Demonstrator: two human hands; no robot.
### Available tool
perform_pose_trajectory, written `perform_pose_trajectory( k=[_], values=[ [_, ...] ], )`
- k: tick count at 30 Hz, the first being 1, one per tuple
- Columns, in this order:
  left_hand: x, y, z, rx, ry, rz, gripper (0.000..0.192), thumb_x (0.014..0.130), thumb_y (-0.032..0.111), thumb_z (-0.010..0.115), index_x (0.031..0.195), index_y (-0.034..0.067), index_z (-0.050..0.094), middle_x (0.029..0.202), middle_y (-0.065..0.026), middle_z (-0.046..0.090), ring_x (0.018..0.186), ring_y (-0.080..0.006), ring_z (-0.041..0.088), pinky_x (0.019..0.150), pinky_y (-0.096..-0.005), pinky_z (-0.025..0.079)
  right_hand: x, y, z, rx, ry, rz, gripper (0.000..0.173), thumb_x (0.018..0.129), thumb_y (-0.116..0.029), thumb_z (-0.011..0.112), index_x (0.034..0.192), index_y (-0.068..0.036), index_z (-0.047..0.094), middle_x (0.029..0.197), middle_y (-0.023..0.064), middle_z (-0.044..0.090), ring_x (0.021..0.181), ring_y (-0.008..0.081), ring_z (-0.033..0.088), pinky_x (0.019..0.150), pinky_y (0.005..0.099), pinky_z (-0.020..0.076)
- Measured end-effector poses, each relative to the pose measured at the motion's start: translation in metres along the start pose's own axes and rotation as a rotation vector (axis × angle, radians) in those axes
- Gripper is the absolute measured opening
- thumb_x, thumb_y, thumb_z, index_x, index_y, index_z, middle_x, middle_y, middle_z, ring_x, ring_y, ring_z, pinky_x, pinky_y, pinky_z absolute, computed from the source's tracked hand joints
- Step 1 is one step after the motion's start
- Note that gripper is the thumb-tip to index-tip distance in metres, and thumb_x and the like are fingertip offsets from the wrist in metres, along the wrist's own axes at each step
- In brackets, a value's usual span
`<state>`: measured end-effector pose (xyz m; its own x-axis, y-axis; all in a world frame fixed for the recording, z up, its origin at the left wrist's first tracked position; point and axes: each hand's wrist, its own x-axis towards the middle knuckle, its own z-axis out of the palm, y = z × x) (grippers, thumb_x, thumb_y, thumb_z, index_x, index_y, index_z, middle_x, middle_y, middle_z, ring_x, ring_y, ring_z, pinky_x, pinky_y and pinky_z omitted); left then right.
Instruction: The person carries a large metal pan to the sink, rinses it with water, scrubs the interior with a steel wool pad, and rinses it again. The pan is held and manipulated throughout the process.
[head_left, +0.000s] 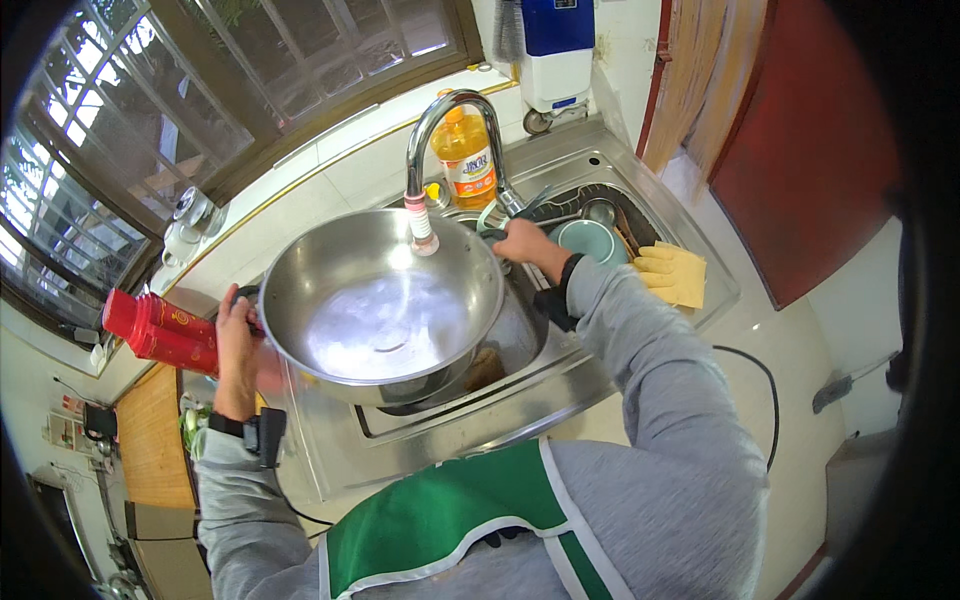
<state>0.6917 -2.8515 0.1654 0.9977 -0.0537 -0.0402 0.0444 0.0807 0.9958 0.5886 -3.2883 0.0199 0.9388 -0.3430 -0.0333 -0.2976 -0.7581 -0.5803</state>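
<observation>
A wide stainless steel pan (375, 300) with two dark side handles hangs level over the sink, under the faucet. My left hand (235, 337) grips its left handle, and my right hand (531, 244) has hold of the right one. Above the pan's far side, the chrome gooseneck faucet (452, 100) ends in a pink-and-white striped nozzle (420, 221). Bright glare covers the pan's bottom, so I cannot tell how much water is in it. Part of the steel sink basin (517, 322) shows below, with a brown scrubber-like thing (486, 367) in it.
Behind the faucet stands a bottle of yellow dish soap (465, 157). A second basin at right holds a pale green bowl (589, 240) and utensils; yellow rubber gloves (671, 274) lie on its edge. Beyond my left hand is a red thermos (161, 334). Cups (180, 244) line the windowsill.
</observation>
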Motion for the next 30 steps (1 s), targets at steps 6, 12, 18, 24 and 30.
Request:
perform_pose_trajectory(
  k=[6, 12, 18, 24, 30],
  values=[
    [-0.024, -0.046, 0.03, -0.189, 0.059, -0.084, 0.044, 0.087, 0.009, 0.047, 0.13, 0.015, 0.036, 0.06, 0.001, 0.044, 0.05, -0.0102, 0.044, 0.047, -0.0249, 0.04, 0.024, 0.019, -0.045, -0.478, 0.052, -0.075, 0.057, 0.064, -0.041, 0.061, 0.101, 0.002, 0.064, 0.128, 0.022, 0.041, 0.128, 0.0398, 0.023, 0.102, 0.0481, 0.0214],
    [-0.028, -0.052, 0.062, -0.104, 0.073, -0.127, 0.043, 0.088, 0.01, 0.045, 0.129, 0.019, 0.037, 0.062, 0.0014, 0.043, 0.052, -0.0109, 0.043, 0.048, -0.0267, 0.039, 0.021, 0.046, -0.041, -0.476, 0.129, -0.079, 0.053, 0.06, -0.037, 0.062, 0.097, 0.0, 0.063, 0.107, 0.0159, 0.054, 0.109, 0.0335, 0.043, 0.093, 0.0443, 0.0328],
    [0.003, -0.05, 0.052, -0.076, 0.058, -0.14, 0.043, 0.087, 0.011, 0.046, 0.129, 0.016, 0.038, 0.062, 0.0013, 0.043, 0.052, -0.0106, 0.042, 0.046, -0.0255, 0.038, -0.003, 0.051, -0.026, -0.405, 0.096, -0.109, 0.047, 0.058, -0.044, 0.064, 0.087, -0.007, 0.069, 0.117, 0.0135, 0.047, 0.116, 0.031, 0.036, 0.096, 0.0462, 0.0307],
    [0.038, -0.108, 0.01, -0.178, -0.014, -0.24, 0.027, 0.088, 0.019, 0.049, 0.113, 0.01, 0.049, 0.057, 0.0029, 0.043, 0.047, -0.0099, 0.04, 0.043, -0.0257, 0.036, 0.016, 0.009, -0.064, -0.341, -0.019, 0.164, 0.051, 0.057, -0.044, 0.064, 0.088, -0.004, 0.066, 0.106, 0.0198, 0.056, 0.106, 0.0366, 0.048, 0.088, 0.0446, 0.0417],
    [0.027, -0.165, -0.009, -0.363, -0.016, -0.581, 0.015, 0.091, 0.026, 0.047, 0.089, 0.012, 0.053, 0.057, 0.0032, 0.044, 0.05, -0.0104, 0.042, 0.048, -0.0286, 0.037, 0.02, -0.034, -0.093, -0.279, 0.208, -0.045, 0.047, 0.056, -0.03, 0.069, 0.091, 0.0, 0.063, 0.097, 0.0196, 0.06, 0.092, 0.0341, 0.056, 0.082, 0.0367, 0.0458]
  ],
)
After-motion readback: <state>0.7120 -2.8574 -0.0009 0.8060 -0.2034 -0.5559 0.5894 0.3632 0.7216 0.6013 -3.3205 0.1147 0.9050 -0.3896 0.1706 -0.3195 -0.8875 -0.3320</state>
